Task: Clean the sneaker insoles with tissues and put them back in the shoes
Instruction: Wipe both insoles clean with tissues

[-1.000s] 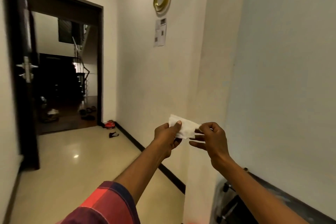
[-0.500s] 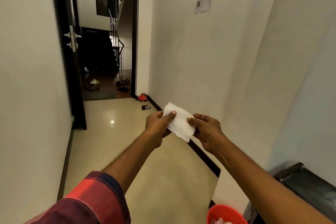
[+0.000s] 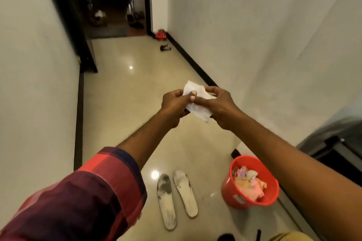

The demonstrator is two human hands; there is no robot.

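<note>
We pinch tissue [image 3: 196, 101] in left hand [image 3: 173, 103] and right hand [image 3: 220, 105]; insoles [image 3: 176, 197] on floor, dirty, unwiped; shoes unseen.

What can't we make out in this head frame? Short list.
- Sneakers: none identifiable; a dark shape is cut off by the bottom edge.
- Tissue: its middle is covered by the left hand and right hand.
- Bucket contents: blurred, only pinkish scraps.
- Items past the doorway: too dark and small.
- Insoles: undersides face the floor.
- Dark object at right: blurred, cut off by the edge.
</note>
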